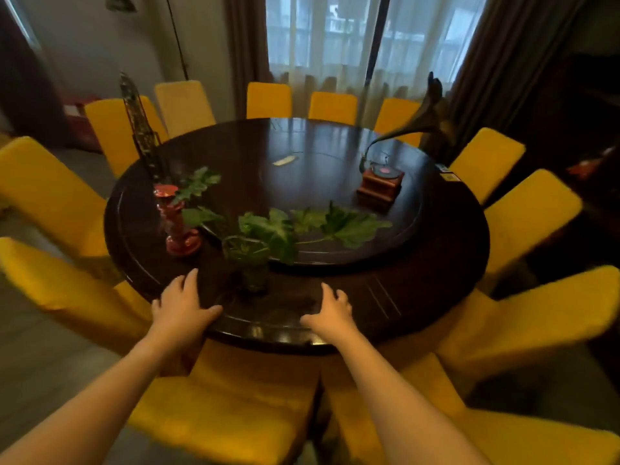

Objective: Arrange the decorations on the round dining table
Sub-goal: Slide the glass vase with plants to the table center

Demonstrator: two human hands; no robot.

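Hands at the lower centre of the frame open the view: we see the left hand and the right hand laid palm-down on the near rim of the round dark lacquered wooden dining table, fingers spread and holding nothing. We read this as a bracing or pausing posture, with both hands flanking the nearest decoration and free to take it up.

Between and just beyond the hands stands a clear glass vase with green stems, set on the outer ring of the table, close to the edge of the raised inner turntable. Its large green leaves spill rightward over the turntable surface, which suggests the vase sits too near the rim for a finished display.

Left of the vase, a red glass candlestick on a round foot stands upright on the outer ring. Behind it, toward the upper left, a tall dark metal tower model rises near the table edge; its base is hidden by leaves.

At centre right, a small brown wooden gramophone model with a dark curved horn sits on the turntable, well apart from the other pieces.

Yellow-covered chairs ring the table, and a curtained window fills the upper centre. We judge the arrangement scarcely begun, the pieces being clustered at left.
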